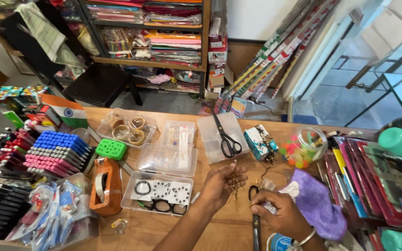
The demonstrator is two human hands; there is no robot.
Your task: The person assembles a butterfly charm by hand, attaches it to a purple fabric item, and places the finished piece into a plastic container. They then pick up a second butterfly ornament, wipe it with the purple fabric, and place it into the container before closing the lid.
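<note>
My left hand (223, 183) hovers over the wooden table (173, 232), fingers pinched on a thin gold chain (235, 191) that dangles from them. My right hand (280, 214) is just to its right, closed around the black handle of a small tool (255, 218) that looks like scissors or pliers, its tip near the chain. A silver bangle (304, 238) circles my right wrist. A purple cloth (316, 204) lies beside that hand.
Black scissors (226, 135) rest on a clear plastic box (219, 139). Other clear boxes hold bracelets (161, 195) and bangles (126, 128). An orange tape dispenser (105, 186), pens (54, 153), a small flag (68, 111), a jar of coloured balls (303, 146) and shelves (159, 32) surround.
</note>
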